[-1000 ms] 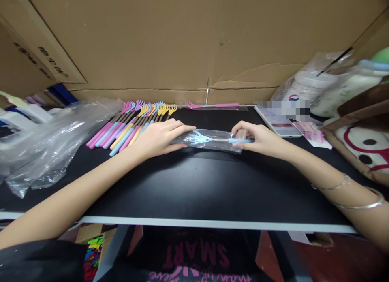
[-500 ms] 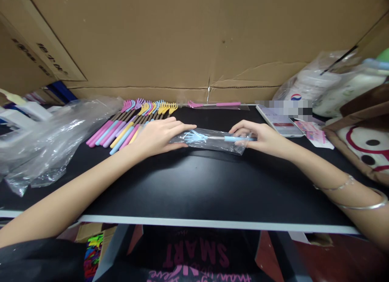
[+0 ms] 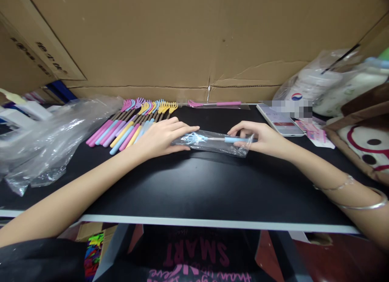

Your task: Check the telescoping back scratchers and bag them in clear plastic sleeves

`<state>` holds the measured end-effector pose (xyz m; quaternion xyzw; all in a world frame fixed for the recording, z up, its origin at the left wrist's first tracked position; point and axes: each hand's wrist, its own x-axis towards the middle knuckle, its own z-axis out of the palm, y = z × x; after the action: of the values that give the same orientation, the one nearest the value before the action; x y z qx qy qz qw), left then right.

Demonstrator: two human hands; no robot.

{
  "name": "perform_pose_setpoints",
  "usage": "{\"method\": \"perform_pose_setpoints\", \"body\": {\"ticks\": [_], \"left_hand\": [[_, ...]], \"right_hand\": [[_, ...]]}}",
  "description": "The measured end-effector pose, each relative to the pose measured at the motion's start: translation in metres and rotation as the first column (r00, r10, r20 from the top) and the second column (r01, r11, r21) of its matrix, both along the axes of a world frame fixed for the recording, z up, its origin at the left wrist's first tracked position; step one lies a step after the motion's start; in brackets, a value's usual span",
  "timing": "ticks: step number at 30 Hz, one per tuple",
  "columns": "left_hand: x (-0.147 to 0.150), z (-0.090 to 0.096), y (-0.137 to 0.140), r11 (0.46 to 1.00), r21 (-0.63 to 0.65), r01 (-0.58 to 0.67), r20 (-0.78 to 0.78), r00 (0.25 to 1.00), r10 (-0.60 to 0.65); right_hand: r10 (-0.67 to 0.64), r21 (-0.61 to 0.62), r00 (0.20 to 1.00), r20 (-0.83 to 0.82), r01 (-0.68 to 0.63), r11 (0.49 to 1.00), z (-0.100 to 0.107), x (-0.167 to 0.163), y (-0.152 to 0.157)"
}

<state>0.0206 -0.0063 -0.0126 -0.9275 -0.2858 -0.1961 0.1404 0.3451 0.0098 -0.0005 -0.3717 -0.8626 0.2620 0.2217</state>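
Observation:
In front of me lies a light-blue back scratcher (image 3: 234, 139) with a hand-shaped head and a metal rod, inside a clear plastic sleeve (image 3: 217, 148). My left hand (image 3: 165, 137) grips the sleeve's left end by the scratcher's head, thumb below and fingers above. The fingers of my right hand (image 3: 258, 137) are closed round the handle's end at the sleeve's right edge. Left of my left hand, a row of back scratchers (image 3: 121, 130) in pink, blue, purple and yellow lies side by side, partly covered by that hand.
A bagged pink back scratcher (image 3: 227, 104) lies along the cardboard wall (image 3: 182, 43). Clear plastic bags (image 3: 57, 132) are heaped at left. On the right are a phone (image 3: 281, 120), pink cards (image 3: 317, 134), a bagged cup (image 3: 316, 83) and a brown bag (image 3: 358, 124).
My left hand has shifted slightly right with the sleeve, whose right edge now reaches farther over the handle. My right hand stays nearly in place.

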Motion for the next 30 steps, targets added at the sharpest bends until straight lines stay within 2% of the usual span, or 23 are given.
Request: {"method": "perform_pose_setpoints", "body": {"ticks": [7,16,22,30], "left_hand": [[0.002,-0.001,-0.003,0.999,-0.042,-0.017,-0.003,1.000,0.017],[0.001,0.004,0.000,0.998,-0.052,-0.025,-0.030,0.999,0.024],[-0.008,0.013,0.006,0.995,-0.031,-0.095,-0.030,0.995,0.094],[-0.020,0.014,0.012,0.983,0.024,-0.180,-0.109,0.977,0.182]], "right_hand": [[0.025,0.091,1.000,0.015,-0.026,0.995,-0.005,-0.005,-0.006],[0.048,0.050,0.998,-0.029,-0.046,0.998,-0.005,-0.007,-0.008],[-0.011,0.045,0.999,-0.051,0.014,0.999,-0.002,0.006,0.003],[-0.049,0.029,0.996,-0.077,0.051,0.998,-0.001,0.017,0.009]]}}
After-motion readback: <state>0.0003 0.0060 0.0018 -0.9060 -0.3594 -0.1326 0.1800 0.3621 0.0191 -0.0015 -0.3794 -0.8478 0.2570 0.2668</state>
